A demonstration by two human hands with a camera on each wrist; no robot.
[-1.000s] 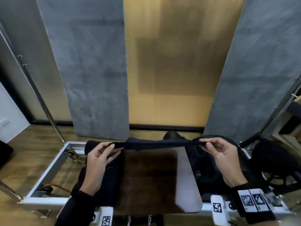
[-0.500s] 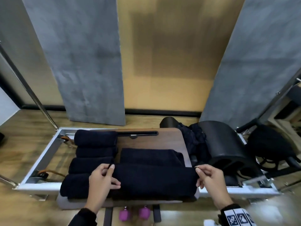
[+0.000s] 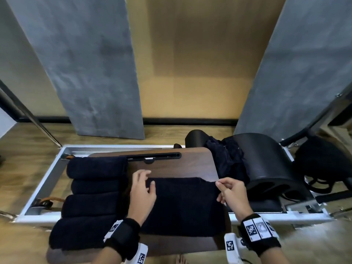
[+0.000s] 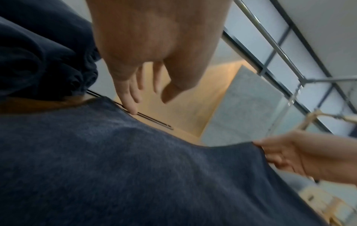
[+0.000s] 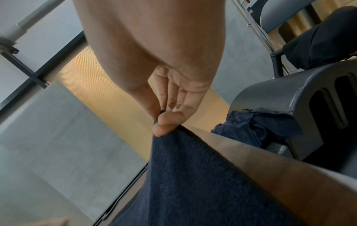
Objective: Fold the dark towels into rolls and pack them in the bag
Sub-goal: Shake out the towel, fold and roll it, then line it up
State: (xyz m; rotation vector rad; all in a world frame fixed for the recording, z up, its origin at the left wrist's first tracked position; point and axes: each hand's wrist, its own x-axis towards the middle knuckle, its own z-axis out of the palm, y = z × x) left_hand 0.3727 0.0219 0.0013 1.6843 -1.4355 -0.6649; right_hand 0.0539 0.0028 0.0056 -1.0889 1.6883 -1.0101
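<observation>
A dark navy towel (image 3: pixel 182 204) lies folded flat on the brown wooden board (image 3: pixel 171 168). My left hand (image 3: pixel 143 184) lies over its far left corner with straight, spread fingers (image 4: pixel 131 97). My right hand (image 3: pixel 221 184) pinches the far right corner between thumb and fingers (image 5: pixel 164 123). Several rolled dark towels (image 3: pixel 95 189) lie stacked side by side at the board's left. A crumpled pile of dark towels (image 3: pixel 226 159) sits at the right, against a black curved barrel (image 3: pixel 266 164). A black bag (image 3: pixel 320 161) sits at the far right.
The board rests on a white metal frame (image 3: pixel 47 180) over a wooden floor. Grey panels and a tan wall stand behind. A metal pole (image 3: pixel 28 119) slants at the left. A black slot handle (image 3: pixel 152 156) runs along the board's far edge.
The towel was held stretched in the air, then laid on the board and folded away from me. My left hand has let go of its corner and opened; the right still pinches.
</observation>
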